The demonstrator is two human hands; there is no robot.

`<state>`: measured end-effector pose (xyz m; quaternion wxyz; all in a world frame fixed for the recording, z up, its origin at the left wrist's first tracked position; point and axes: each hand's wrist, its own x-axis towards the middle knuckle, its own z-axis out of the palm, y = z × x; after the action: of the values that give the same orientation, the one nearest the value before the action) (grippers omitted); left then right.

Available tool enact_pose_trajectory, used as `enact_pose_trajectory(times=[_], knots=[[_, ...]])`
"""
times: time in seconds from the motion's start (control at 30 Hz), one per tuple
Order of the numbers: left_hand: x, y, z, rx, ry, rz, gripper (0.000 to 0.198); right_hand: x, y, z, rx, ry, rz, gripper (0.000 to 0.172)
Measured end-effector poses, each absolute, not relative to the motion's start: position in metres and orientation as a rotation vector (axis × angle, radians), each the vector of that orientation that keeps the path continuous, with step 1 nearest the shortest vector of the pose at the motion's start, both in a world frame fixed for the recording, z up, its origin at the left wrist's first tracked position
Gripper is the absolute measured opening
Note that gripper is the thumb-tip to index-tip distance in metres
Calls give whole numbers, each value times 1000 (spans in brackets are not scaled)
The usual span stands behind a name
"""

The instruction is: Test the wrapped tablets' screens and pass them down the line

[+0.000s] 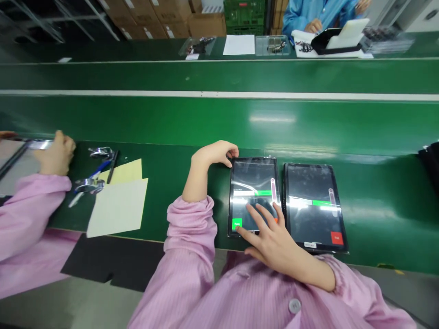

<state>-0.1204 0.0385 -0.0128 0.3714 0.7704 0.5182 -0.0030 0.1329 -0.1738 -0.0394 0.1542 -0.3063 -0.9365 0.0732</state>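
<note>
Two tablets with black, lit screens lie side by side on the green bench. At the upper left corner of the left tablet (pixel 254 176), my left hand (pixel 219 153) is curled, its thumb and bent fingers around the corner. My right hand (pixel 270 235) is over the lower part of that same screen with fingers spread. One of its fingertips is at a green button in the screen's lower left corner, and the hand partly hides a red one at the right. The right tablet (pixel 308 180) shows a green bar and a red button; neither hand touches it.
Left of me are white paper (pixel 118 208), yellow paper (pixel 132 170), pens and shiny clips (pixel 89 185). A co-worker's hand (pixel 59 153) is at the far left. Across the bench (pixel 171 121), a person in blue sits behind trays (pixel 272 45). Dark objects (pixel 432 167) stand at the right edge.
</note>
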Motion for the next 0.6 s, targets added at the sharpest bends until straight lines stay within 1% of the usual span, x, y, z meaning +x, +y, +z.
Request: enact_pose_trajectory(times=[0.17,0.23,0.3,0.4,0.47,0.53,0.6], knots=[[-123,40,-14,1978,1331,3,31,128,-170,-38,-842,-2697,190,53],[-124,40,-14,1975,1336,0,32,140,-167,-34,-788,-2646,179,49],[-124,40,-13,1974,1345,-5,33,163,-166,-30,-753,-2561,159,40],[-123,39,-11,1964,1367,-24,33,208,-170,-28,-832,-2438,138,42],[-121,37,-9,1958,1377,-41,31,234,-174,-29,-917,-2379,137,40],[-119,35,-6,1958,1400,-69,29,252,-178,-33,-969,-2343,124,37],[-116,33,-3,1983,1436,-114,27,259,-181,-37,-957,-2351,114,39]])
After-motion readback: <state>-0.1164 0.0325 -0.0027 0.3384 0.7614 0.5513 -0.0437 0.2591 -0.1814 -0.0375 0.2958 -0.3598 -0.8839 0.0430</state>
